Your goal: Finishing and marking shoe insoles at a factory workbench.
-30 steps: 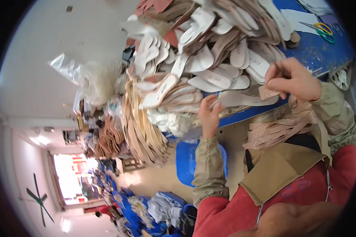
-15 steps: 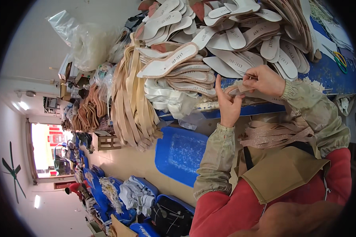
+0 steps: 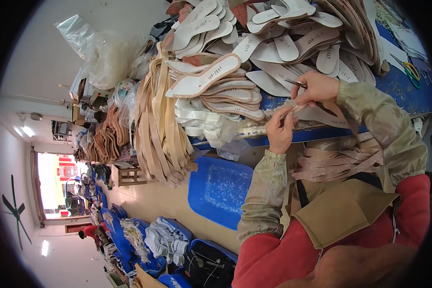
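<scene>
My left hand (image 3: pixel 279 130) is closed, pinching the end of a beige strip edge at the tip of a white insole (image 3: pixel 323 116) by the table's front edge. My right hand (image 3: pixel 318 89) meets it there, fingers closed on a brownish strip (image 3: pixel 342 114) that trails down to the right. A slim dark pen-like tool (image 3: pixel 296 83) also juts from the right hand's grip. Left of the hands lies a stack of insoles (image 3: pixel 210 77) with glittery tan edging. The fingers partly hide the insole's tip.
Piles of white insoles (image 3: pixel 283 48) cover the blue table (image 3: pixel 397 91). Long beige strips (image 3: pixel 161 120) hang off its left side. Scissors (image 3: pixel 412 72) lie at the right. Glittery strips (image 3: pixel 338 161) lie across my lap. A blue tub (image 3: pixel 218 189) stands on the floor.
My left hand has gone from a raised, pointing index finger to a pinch at the strip. My right hand has shifted slightly, and the brownish strip now shows hanging to its right.
</scene>
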Motion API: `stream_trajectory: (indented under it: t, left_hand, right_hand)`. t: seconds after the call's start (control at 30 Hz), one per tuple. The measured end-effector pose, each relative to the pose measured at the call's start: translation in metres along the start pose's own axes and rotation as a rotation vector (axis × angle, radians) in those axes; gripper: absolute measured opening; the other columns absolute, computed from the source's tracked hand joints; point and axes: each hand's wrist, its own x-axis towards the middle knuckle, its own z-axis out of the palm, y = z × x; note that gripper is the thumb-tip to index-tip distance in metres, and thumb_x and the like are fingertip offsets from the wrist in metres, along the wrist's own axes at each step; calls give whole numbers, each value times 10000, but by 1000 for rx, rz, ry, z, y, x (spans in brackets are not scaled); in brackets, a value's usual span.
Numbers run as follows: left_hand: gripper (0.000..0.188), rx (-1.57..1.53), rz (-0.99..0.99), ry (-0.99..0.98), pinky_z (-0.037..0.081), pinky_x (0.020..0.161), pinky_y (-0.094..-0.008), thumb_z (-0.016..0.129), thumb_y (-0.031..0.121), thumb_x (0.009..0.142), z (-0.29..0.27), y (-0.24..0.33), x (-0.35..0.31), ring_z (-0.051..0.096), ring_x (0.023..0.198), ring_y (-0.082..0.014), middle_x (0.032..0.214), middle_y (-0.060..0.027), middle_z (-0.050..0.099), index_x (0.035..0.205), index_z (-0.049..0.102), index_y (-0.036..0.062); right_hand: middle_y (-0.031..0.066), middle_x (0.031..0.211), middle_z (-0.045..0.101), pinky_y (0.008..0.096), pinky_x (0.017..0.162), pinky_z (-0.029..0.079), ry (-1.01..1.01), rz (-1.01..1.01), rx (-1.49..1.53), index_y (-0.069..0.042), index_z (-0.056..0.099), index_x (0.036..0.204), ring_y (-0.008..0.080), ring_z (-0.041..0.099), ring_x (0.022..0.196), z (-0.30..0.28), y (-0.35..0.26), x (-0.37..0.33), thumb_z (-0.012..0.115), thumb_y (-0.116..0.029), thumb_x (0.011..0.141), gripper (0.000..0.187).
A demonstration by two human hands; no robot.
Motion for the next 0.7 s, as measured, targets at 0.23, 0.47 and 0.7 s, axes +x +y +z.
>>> stream_trajectory:
  t: [0.23,0.47,0.7]
  left_hand:
    - [183,-18,-27,0,545,668,-258,548,44,887,9,10,0,627,742,-180,929,-111,596,1048,557,-42]
    - [159,13,-50,-70,524,673,-255,571,28,863,26,26,1,605,723,-177,905,-101,607,1012,599,-20]
    - [153,721,634,-185,484,626,-242,608,-20,796,63,67,14,574,665,-190,882,-96,601,938,655,8]
  right_hand:
    - [33,602,582,204,486,380,73,-291,-40,-16,639,729,98,455,484,-7,47,-23,624,-69,727,55]
    - [-1,610,574,212,530,363,308,-301,-188,-4,619,718,87,410,544,-7,54,-61,642,-33,734,40]
    - [6,594,558,229,510,362,330,-286,-60,-7,605,713,95,391,520,-1,72,-87,652,-42,730,62]
